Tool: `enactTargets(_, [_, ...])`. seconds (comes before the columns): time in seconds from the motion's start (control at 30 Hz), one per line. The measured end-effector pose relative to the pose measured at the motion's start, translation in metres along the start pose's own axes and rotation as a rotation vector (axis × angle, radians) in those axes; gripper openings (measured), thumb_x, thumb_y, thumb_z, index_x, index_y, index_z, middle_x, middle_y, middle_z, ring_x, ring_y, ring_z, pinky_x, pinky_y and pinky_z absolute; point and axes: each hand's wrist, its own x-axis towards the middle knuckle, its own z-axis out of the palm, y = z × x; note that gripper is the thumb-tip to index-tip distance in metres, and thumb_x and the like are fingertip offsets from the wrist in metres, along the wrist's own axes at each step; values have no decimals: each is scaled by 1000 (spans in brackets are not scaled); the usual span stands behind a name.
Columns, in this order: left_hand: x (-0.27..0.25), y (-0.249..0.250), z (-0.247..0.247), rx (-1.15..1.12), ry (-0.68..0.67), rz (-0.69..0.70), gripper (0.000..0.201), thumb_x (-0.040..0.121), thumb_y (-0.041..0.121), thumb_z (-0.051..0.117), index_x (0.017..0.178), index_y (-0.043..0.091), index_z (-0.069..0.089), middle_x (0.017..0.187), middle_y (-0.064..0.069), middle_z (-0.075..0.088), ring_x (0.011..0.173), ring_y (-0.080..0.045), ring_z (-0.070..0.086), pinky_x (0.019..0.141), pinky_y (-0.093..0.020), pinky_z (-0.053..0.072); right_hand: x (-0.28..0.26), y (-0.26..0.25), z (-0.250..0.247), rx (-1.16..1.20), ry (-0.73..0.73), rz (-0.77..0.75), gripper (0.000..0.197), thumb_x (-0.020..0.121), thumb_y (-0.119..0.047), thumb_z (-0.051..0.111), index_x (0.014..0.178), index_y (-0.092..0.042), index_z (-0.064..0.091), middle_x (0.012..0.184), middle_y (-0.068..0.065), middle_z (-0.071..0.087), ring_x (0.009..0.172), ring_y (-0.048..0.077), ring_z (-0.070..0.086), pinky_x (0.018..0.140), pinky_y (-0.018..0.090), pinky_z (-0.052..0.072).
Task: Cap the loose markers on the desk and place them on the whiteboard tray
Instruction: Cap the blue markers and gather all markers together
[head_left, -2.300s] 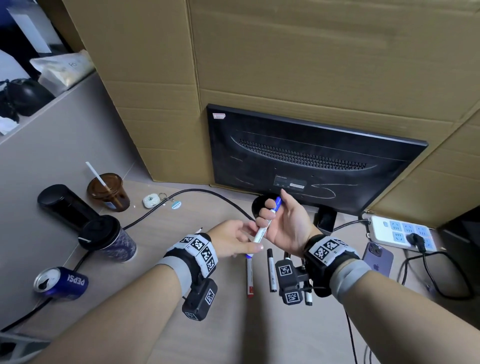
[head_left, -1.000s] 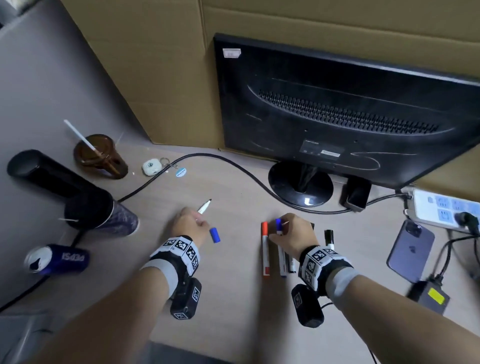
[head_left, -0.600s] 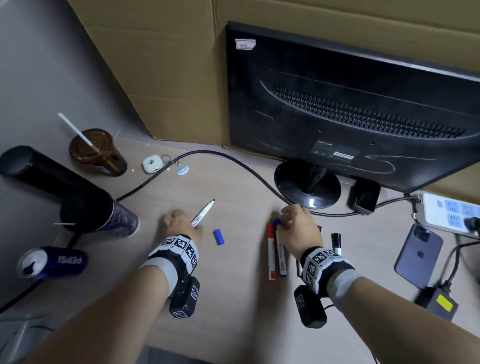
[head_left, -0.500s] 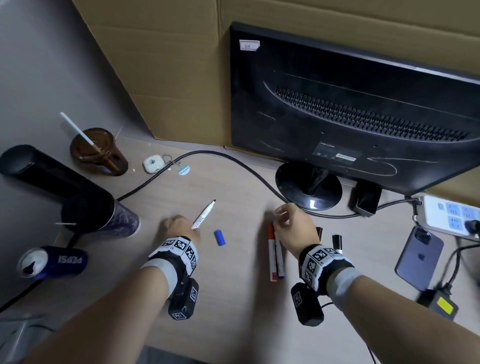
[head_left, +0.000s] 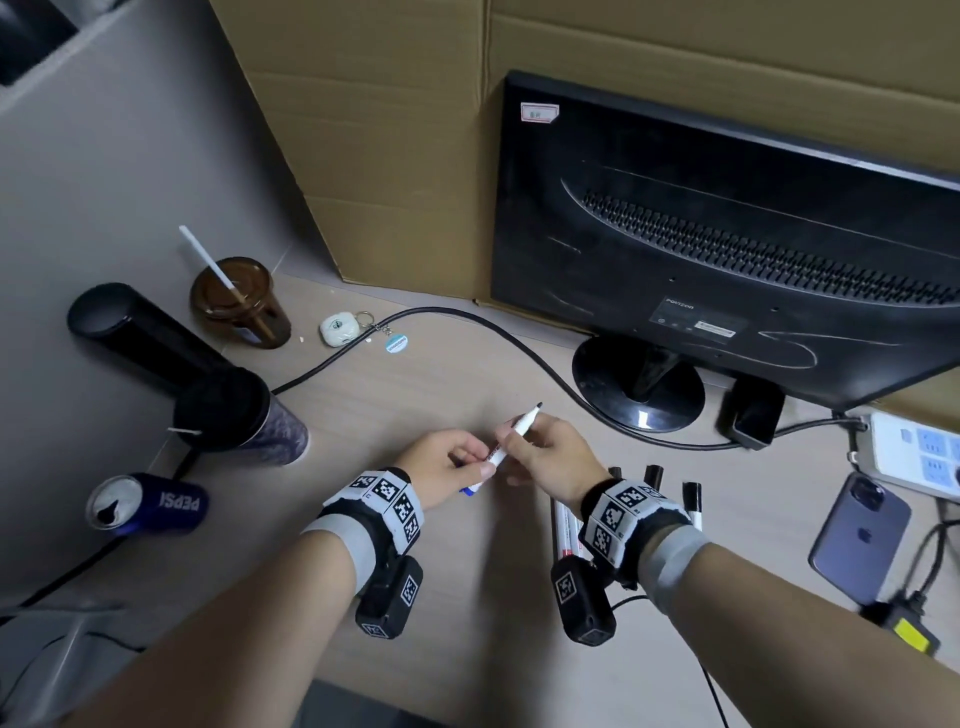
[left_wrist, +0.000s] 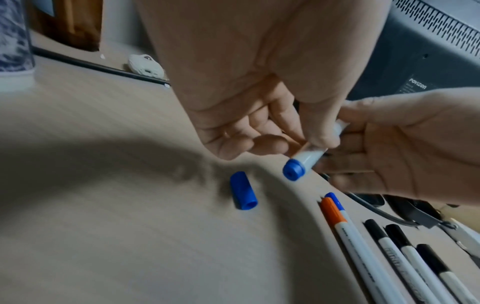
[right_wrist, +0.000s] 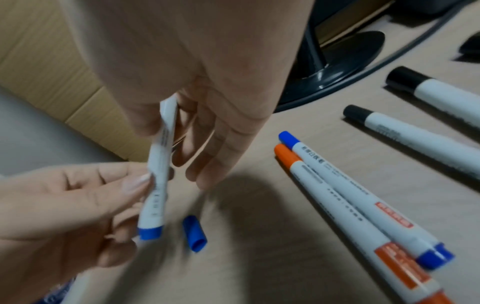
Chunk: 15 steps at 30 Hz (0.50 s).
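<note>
An uncapped white marker (head_left: 511, 439) with a blue tail end is held just above the desk, dark tip pointing up and away. My left hand (head_left: 480, 465) pinches it near the blue tail (left_wrist: 293, 169). My right hand (head_left: 511, 431) pinches the barrel (right_wrist: 159, 164) higher up. The loose blue cap (left_wrist: 244, 193) lies on the desk under the hands, open end toward me. To the right lie a capped orange marker (right_wrist: 337, 205), a capped blue marker (right_wrist: 350, 185) and several black-capped markers (right_wrist: 415, 133). No whiteboard tray is in view.
A monitor (head_left: 727, 234) on a round stand (head_left: 639, 384) stands behind, its cable (head_left: 467, 322) crossing the desk. Left are a dark tumbler (head_left: 239, 421), a brown cup (head_left: 239, 301) and a Pepsi can (head_left: 150, 504). A phone (head_left: 857, 535) and power strip (head_left: 919, 452) lie right.
My right hand left the row of capped markers, moved left and took hold of the uncapped marker. My left hand shifted right with the marker, above the blue cap.
</note>
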Motion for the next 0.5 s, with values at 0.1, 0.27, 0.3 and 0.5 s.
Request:
enactTargets(0.1, [4,-1,6,-18,173,-54,2,95,20,68,95,19,66,91,-2,72,84,-21,67,68,-22,48,2,6,-13,82,74,-29,22,106,-26,59,104,-4,63,96,14,76,82,22,74,77,38,64])
enactTargets(0.27, [7,-8,0,418,377,-355,35,85,49,68,70,17,66,65,0,66,54,-21,55,49,-23,36,-4,22,-37,-47,146,-12,46,103,-50,55,103,-3,55,82,12,62,69,35,76,60,40,58])
enactTargets(0.3, [9,-10,2,452,356,-389,43,80,53,67,62,14,62,54,0,59,46,-22,51,47,-22,35,-7,25,-40,-37,143,-7,46,103,-51,54,105,-5,54,82,11,60,66,38,76,57,40,57])
enactTargets(0.5, [20,-11,14,425,215,-411,30,76,40,73,77,11,81,59,-7,63,53,-23,56,56,-26,49,-19,33,-49,-19,129,19,44,105,-47,55,107,-2,59,79,19,63,61,38,73,59,50,60])
